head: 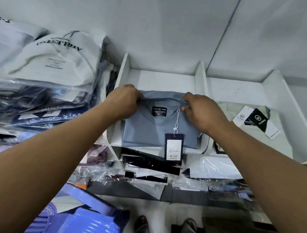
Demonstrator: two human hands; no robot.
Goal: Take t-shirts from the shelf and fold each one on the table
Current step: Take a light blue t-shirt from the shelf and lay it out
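Two hands hold one folded blue t-shirt (147, 129) at its collar end. The left hand (124, 102) has its fingers curled around the left shoulder edge, and the right hand (201, 113) pinches the right side of the collar. The t-shirt lies in the middle compartment of a white shelf (124, 72), with a dark hang tag (173, 147) hanging over the front edge. In the compartment to the right lies a pale folded shirt (230, 112) with black and white tags. A stack of shirts in plastic bags (41, 68) stands left of the shelf.
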